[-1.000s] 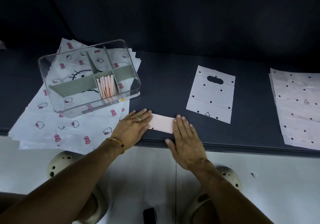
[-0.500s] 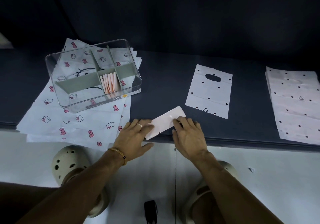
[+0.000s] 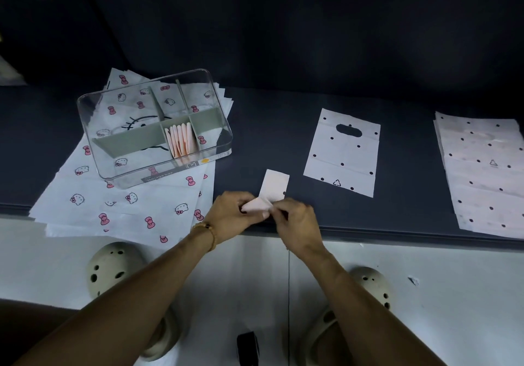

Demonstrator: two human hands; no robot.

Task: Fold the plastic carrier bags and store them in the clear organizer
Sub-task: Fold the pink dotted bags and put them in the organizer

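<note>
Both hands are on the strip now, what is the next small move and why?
Probably turn the folded corner over once more up the strip. The left hand and right hand pinch its near end, already folded; the far end lies flat and unfolded on the dark table.

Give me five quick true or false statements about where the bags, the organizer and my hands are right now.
1. Both hands pinch the folded bag strip. True.
2. The clear organizer sits on the dotted stack. False: it sits on the cat-print bags.
3. Folded pink bags stand in a middle compartment. True.
4. The organizer is empty. False: it holds folded bags.
5. One dotted bag lies flat alone. True.
</note>
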